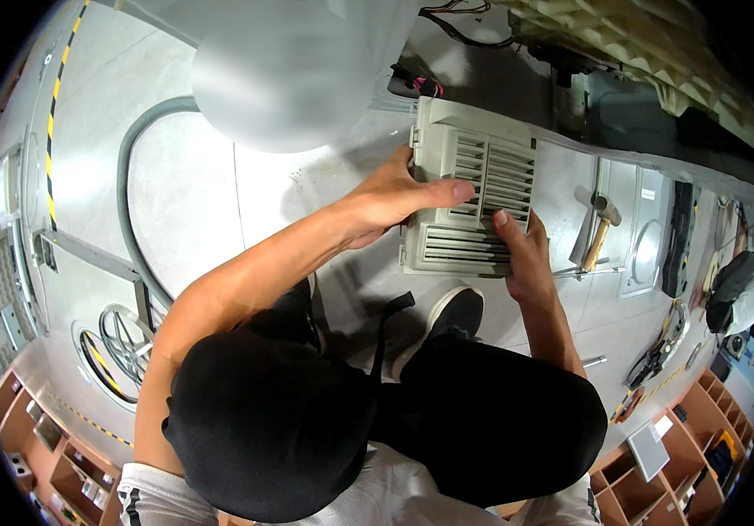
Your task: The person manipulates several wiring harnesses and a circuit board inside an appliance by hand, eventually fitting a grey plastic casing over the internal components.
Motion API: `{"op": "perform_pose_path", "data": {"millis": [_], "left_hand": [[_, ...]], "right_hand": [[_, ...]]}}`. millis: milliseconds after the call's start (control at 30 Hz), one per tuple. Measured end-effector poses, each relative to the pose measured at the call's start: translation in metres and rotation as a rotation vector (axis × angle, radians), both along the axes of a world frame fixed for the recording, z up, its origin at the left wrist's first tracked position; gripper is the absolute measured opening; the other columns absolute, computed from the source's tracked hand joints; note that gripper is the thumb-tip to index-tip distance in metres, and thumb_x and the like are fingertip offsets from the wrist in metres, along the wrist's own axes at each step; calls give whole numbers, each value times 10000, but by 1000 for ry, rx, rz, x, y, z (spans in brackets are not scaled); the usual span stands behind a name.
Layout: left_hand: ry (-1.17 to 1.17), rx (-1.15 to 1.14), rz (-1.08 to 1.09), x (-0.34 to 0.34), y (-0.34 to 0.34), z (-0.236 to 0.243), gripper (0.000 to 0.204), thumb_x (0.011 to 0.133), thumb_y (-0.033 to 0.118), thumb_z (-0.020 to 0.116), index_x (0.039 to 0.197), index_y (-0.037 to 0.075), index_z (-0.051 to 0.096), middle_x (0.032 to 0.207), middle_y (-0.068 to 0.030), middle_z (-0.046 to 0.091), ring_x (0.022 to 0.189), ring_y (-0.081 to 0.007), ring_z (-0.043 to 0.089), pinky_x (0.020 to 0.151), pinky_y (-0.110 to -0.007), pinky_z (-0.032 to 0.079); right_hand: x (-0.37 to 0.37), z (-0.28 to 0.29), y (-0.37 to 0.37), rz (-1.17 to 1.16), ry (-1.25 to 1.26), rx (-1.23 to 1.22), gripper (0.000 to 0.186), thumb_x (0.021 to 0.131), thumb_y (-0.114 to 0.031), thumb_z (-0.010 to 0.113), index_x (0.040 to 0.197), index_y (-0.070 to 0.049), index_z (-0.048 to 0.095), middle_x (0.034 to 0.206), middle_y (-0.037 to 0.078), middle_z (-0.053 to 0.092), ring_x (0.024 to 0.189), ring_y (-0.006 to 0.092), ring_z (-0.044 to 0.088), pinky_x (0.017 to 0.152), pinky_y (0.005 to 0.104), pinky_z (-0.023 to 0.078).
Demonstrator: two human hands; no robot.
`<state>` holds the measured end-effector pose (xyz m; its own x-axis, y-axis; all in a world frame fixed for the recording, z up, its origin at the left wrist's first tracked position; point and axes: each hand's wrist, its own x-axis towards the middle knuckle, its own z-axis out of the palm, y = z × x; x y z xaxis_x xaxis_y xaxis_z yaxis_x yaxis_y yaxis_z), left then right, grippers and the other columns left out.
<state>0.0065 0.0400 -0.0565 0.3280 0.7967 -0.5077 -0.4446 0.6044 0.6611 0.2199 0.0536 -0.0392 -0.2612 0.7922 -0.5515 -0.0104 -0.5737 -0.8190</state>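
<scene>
Between my two hands is a pale grey-beige plastic vent cover (pixel 469 118) with several slatted panels and small clips along its left edge. My left hand (pixel 408 197) grips its left side, thumb lying across the front by the slats and fingers hidden behind. Around the lower right edge closes my right hand (pixel 530 254), its thumb on the front between the upper and lower slats. The cover is held up in front of my knees, above the grey floor. Its back side cannot be seen.
A mallet (pixel 602 223) with a wooden handle lies to the right, beside a panel with a round opening (pixel 647 250). A grey hose (pixel 123 175) curves on the left. Above stands machinery with loose dark wires (pixel 465 35). Wooden shelving (pixel 631 482) lines the lower corners.
</scene>
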Motion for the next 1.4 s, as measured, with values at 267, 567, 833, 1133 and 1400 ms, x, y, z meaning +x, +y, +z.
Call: {"op": "perform_pose_path", "data": {"millis": [267, 567, 833, 1133, 1400], "left_hand": [[35, 0, -46, -3, 2, -1, 1013, 694, 405, 792, 1364, -72, 200, 1290, -226, 449, 1191, -308, 469, 999, -390, 394], [80, 81, -173, -8, 8, 25, 967, 710, 438, 767, 1361, -44, 239, 1293, -217, 451, 1191, -303, 467, 990, -399, 402], [-29, 40, -188, -12, -8, 5, 1217, 672, 481, 793, 1431, -43, -1, 1420, -266, 270, 1329, -365, 299, 1092, -441, 282], [-43, 77, -495, -25, -32, 8, 827, 735, 329, 785, 1307, -92, 362, 1165, -211, 576, 1037, -271, 611, 881, -343, 514], [-19, -43, -318, -16, -41, 20, 652, 813, 334, 717, 1237, -87, 457, 1108, -144, 602, 1013, -206, 607, 866, -308, 515]], "right_hand": [[3, -1, -2, 29, -26, -21, 591, 846, -289, 679, 1255, 58, 432, 1152, 164, 569, 1015, 204, 577, 918, 327, 449], [1, -5, -5, 3, 34, 40, 561, 821, -246, 706, 1224, 62, 465, 1115, 148, 592, 1001, 199, 582, 912, 322, 450], [0, 4, 0, 2, -39, 66, 574, 791, -241, 739, 1187, 86, 484, 1085, 144, 602, 971, 187, 581, 902, 309, 448], [1, 5, 2, -54, 95, -40, 583, 835, -323, 692, 1216, 57, 466, 1096, 141, 593, 966, 191, 596, 840, 320, 499], [-2, 3, 0, -31, 45, 29, 595, 823, -299, 705, 1225, 66, 461, 1111, 146, 587, 985, 196, 587, 863, 326, 484]]}}
